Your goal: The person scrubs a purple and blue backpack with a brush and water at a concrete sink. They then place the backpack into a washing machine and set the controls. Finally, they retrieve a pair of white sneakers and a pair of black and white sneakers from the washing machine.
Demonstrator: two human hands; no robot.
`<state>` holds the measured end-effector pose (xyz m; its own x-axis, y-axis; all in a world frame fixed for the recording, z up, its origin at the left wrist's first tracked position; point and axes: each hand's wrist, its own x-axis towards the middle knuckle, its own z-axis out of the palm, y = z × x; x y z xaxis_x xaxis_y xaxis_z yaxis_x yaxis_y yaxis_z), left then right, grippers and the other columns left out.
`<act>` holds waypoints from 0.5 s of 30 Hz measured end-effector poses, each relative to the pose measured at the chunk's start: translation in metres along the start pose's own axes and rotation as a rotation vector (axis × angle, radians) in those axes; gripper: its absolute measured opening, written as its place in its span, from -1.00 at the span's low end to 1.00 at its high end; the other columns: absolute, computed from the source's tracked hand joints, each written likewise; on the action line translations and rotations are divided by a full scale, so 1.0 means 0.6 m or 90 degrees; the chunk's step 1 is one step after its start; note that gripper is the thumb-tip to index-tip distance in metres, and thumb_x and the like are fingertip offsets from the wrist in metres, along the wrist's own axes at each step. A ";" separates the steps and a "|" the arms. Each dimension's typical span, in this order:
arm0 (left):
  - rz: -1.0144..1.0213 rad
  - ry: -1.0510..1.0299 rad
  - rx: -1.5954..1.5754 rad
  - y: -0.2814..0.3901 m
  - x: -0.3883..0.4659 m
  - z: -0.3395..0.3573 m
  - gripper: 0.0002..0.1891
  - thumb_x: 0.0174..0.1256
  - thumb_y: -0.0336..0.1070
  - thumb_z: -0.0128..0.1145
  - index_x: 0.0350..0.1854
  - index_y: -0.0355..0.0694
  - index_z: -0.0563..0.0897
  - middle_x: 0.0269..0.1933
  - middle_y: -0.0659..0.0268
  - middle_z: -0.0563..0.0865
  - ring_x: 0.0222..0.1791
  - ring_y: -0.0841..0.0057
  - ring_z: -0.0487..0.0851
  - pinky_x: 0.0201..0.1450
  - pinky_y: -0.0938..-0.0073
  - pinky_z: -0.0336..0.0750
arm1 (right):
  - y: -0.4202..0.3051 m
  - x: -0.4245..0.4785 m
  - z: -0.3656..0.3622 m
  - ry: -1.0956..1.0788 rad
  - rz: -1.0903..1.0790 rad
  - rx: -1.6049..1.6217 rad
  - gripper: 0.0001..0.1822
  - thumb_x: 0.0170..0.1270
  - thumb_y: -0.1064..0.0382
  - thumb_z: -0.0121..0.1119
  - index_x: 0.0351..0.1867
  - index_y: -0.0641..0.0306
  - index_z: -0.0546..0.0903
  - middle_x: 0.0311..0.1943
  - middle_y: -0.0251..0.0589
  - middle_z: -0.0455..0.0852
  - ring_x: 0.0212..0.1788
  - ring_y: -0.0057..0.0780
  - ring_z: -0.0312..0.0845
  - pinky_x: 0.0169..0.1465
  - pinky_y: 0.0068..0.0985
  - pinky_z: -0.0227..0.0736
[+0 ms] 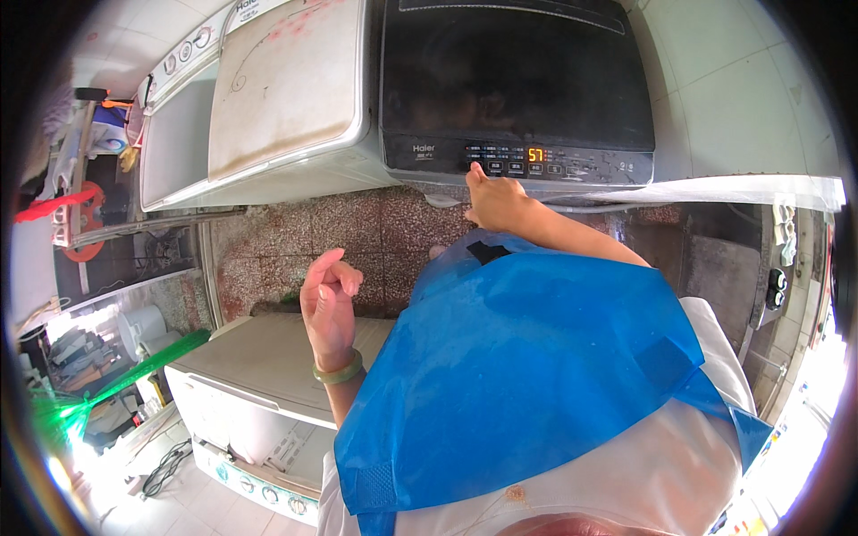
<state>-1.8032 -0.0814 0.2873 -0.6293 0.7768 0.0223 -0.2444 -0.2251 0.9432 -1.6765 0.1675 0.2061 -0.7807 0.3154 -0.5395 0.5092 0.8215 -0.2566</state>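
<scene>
A black Haier top-loading washing machine [516, 74] stands in front of me with its dark lid down. Along its front edge runs a control panel [603, 167] with a row of buttons and a lit orange display [536, 155]. My right hand [499, 199] reaches up to this panel, one finger extended onto a button at the left of the row. It holds nothing. My left hand [330, 305], with a green bangle [338, 368] at the wrist, is raised over the floor and holds nothing. Its fingers are loosely bent and apart.
A white twin-tub washing machine [288, 94] adjoins on the left. Another twin-tub [268, 362] stands at my lower left, past a green net [147, 358]. Speckled tiles [322, 228] cover the floor. My blue apron [523, 362] fills the centre. A grey hose [583, 208] passes below the panel.
</scene>
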 end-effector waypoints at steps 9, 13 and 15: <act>0.001 0.006 0.006 -0.001 -0.002 0.000 -0.43 0.28 0.07 0.08 0.11 -0.35 0.47 -0.41 0.38 0.43 -0.35 0.59 0.33 -0.19 0.49 0.25 | -0.001 0.000 0.005 0.007 -0.006 -0.018 -0.25 0.19 -0.04 0.14 0.19 0.52 0.17 0.38 0.22 0.01 -0.07 0.02 0.60 -0.07 -0.25 0.53; -0.004 0.011 0.006 -0.001 -0.002 0.001 -0.43 0.27 0.07 0.08 0.11 -0.34 0.47 -0.41 0.38 0.43 -0.36 0.59 0.34 -0.20 0.49 0.25 | -0.001 0.003 0.005 0.008 -0.005 -0.015 -0.26 0.19 -0.04 0.15 0.19 0.52 0.18 0.37 0.22 0.01 -0.06 0.02 0.60 -0.05 -0.23 0.52; -0.005 0.013 0.007 0.000 -0.001 0.002 -0.43 0.27 0.08 0.09 0.11 -0.34 0.47 -0.41 0.38 0.43 -0.36 0.59 0.34 -0.20 0.49 0.25 | 0.000 0.003 0.005 0.007 -0.006 -0.002 -0.26 0.19 -0.04 0.15 0.19 0.52 0.18 0.38 0.22 0.00 -0.05 0.02 0.59 -0.05 -0.23 0.52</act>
<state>-1.8018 -0.0814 0.2879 -0.6421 0.7665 0.0085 -0.2416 -0.2128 0.9468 -1.6771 0.1667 0.2027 -0.7893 0.3135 -0.5280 0.5012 0.8257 -0.2590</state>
